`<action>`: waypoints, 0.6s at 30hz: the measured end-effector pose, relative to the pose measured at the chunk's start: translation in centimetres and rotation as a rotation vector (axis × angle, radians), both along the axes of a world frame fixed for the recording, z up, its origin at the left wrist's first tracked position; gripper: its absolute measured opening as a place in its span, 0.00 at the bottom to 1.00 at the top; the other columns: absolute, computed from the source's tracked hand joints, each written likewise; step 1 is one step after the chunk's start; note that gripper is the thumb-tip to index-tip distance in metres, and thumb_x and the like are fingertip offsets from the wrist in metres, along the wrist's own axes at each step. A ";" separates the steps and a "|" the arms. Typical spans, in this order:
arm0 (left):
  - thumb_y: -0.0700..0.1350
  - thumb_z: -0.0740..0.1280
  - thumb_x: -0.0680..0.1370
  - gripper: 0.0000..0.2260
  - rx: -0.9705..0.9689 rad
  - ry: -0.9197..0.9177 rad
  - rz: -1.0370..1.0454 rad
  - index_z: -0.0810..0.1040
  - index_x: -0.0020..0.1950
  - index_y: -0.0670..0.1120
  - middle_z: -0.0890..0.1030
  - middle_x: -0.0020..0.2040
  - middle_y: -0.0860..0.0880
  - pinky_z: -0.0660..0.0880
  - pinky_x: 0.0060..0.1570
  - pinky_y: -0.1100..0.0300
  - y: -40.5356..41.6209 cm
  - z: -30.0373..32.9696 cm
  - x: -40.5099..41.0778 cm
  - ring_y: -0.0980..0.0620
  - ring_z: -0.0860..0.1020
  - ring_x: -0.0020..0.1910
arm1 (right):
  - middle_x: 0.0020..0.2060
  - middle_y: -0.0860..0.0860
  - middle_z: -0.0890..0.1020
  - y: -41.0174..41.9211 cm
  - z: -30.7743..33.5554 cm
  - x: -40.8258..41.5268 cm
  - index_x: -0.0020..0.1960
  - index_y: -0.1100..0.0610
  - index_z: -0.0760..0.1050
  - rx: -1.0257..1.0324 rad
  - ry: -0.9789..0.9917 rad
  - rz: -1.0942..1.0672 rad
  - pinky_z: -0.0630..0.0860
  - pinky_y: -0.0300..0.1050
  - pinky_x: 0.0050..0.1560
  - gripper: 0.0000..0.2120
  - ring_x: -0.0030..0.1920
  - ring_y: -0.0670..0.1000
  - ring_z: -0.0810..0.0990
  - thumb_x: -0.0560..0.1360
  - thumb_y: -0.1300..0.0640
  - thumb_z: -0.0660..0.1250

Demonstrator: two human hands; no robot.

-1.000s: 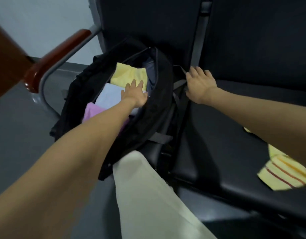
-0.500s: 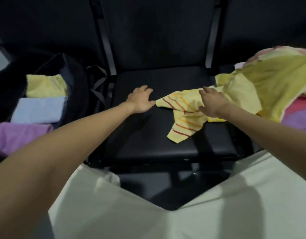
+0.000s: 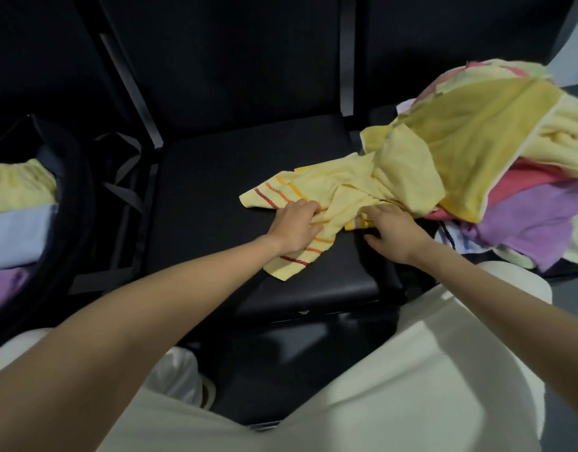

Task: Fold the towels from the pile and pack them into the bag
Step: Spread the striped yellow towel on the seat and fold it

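A crumpled yellow towel with red and orange stripes (image 3: 317, 197) lies on the black middle seat (image 3: 216, 190). My left hand (image 3: 296, 226) grips a bunch of its cloth with curled fingers. My right hand (image 3: 393, 231) rests just right of it, fingertips under the towel's edge. At the right sits the pile of towels (image 3: 496, 168), yellow on top, red and purple below. The black bag (image 3: 72, 190) stands open at the left, with folded yellow (image 3: 17, 187), pale blue (image 3: 14, 236) and purple (image 3: 0, 285) towels inside.
The black seat backs (image 3: 232, 60) rise behind the seats. Grey bag straps (image 3: 124, 187) hang between the bag and the middle seat. My legs in white trousers (image 3: 379, 386) fill the bottom of the view, with a white shoe (image 3: 183, 380) between them.
My view swung from the bag to the middle seat. My left hand left the bag, crossed the seat and took hold of the striped towel. My right hand slid to the towel's near edge.
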State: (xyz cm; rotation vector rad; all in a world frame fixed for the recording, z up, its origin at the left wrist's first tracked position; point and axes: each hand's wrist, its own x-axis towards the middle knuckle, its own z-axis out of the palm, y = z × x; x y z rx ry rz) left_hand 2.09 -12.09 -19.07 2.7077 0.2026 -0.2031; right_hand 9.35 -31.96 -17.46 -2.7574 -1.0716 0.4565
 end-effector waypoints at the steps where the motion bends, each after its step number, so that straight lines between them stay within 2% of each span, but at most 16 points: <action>1: 0.50 0.64 0.79 0.17 -0.005 -0.003 0.016 0.72 0.67 0.46 0.75 0.61 0.45 0.68 0.63 0.48 -0.1 -0.3 0.2 0.45 0.72 0.61 | 0.63 0.59 0.73 0.1 -0.1 0.0 0.70 0.59 0.65 0.005 0.011 -0.013 0.68 0.54 0.64 0.25 0.65 0.61 0.68 0.75 0.56 0.65; 3: 0.50 0.63 0.79 0.12 -0.027 -0.019 0.047 0.77 0.60 0.47 0.76 0.56 0.44 0.69 0.60 0.47 -0.3 -0.7 0.6 0.45 0.72 0.58 | 0.61 0.60 0.75 0.1 0.0 0.1 0.68 0.60 0.66 0.024 0.028 -0.042 0.69 0.54 0.62 0.23 0.63 0.62 0.70 0.75 0.56 0.65; 4: 0.49 0.63 0.80 0.08 -0.062 -0.042 0.070 0.79 0.52 0.47 0.77 0.51 0.45 0.71 0.57 0.48 -0.4 -0.7 0.8 0.45 0.74 0.55 | 0.59 0.60 0.76 0.2 0.2 0.1 0.67 0.61 0.67 0.039 0.037 -0.061 0.70 0.54 0.61 0.23 0.62 0.62 0.71 0.75 0.57 0.65; 5: 0.48 0.62 0.80 0.08 -0.117 -0.083 0.104 0.77 0.44 0.47 0.77 0.46 0.45 0.72 0.52 0.49 -0.6 -0.5 0.8 0.46 0.75 0.50 | 0.58 0.60 0.77 0.2 0.5 0.2 0.67 0.61 0.66 0.059 0.042 -0.079 0.71 0.54 0.59 0.23 0.60 0.62 0.73 0.75 0.57 0.65; 6: 0.46 0.62 0.81 0.11 -0.190 -0.135 0.148 0.75 0.40 0.44 0.76 0.42 0.45 0.72 0.47 0.50 -0.8 -0.3 0.9 0.47 0.74 0.45 | 0.57 0.61 0.78 0.2 0.8 0.2 0.68 0.62 0.65 0.085 0.038 -0.096 0.72 0.54 0.58 0.23 0.59 0.62 0.75 0.75 0.57 0.65; 8: 0.43 0.60 0.82 0.10 -0.371 -0.250 0.245 0.75 0.43 0.40 0.76 0.40 0.46 0.70 0.42 0.54 -1.1 0.9 0.6 0.51 0.73 0.39 | 0.55 0.61 0.78 0.3 1.4 0.1 0.68 0.62 0.64 0.155 0.003 -0.123 0.73 0.55 0.56 0.24 0.56 0.63 0.76 0.75 0.59 0.65; 11: 0.41 0.58 0.82 0.08 -0.540 -0.356 0.314 0.74 0.47 0.42 0.75 0.40 0.48 0.69 0.41 0.59 -0.9 3.6 -0.9 0.53 0.73 0.40 | 0.56 0.61 0.76 0.7 2.0 0.1 0.67 0.62 0.65 0.215 -0.155 -0.179 0.71 0.55 0.56 0.22 0.56 0.64 0.75 0.75 0.60 0.65; 13: 0.42 0.58 0.82 0.07 -0.580 -0.371 0.287 0.74 0.47 0.43 0.76 0.41 0.43 0.69 0.42 0.57 -0.3 4.8 -2.3 0.48 0.73 0.41 | 0.57 0.62 0.74 1.3 2.4 0.3 0.68 0.61 0.66 0.224 -0.238 -0.238 0.68 0.55 0.55 0.23 0.56 0.64 0.73 0.75 0.60 0.65; 15: 0.41 0.58 0.82 0.07 -0.574 -0.383 0.248 0.74 0.47 0.44 0.76 0.41 0.41 0.68 0.40 0.56 0.3 5.7 -4.0 0.46 0.73 0.40 | 0.58 0.62 0.72 2.2 2.8 0.2 0.70 0.59 0.65 0.233 -0.236 -0.257 0.68 0.56 0.56 0.25 0.56 0.64 0.71 0.74 0.60 0.65; 18: 0.41 0.59 0.81 0.07 -0.547 -0.408 0.231 0.74 0.45 0.45 0.72 0.36 0.47 0.65 0.38 0.57 1.5 6.9 -6.5 0.53 0.69 0.36 | 0.59 0.62 0.72 3.3 2.5 -0.2 0.69 0.57 0.67 0.139 -0.238 -0.209 0.68 0.55 0.57 0.23 0.57 0.63 0.71 0.75 0.59 0.65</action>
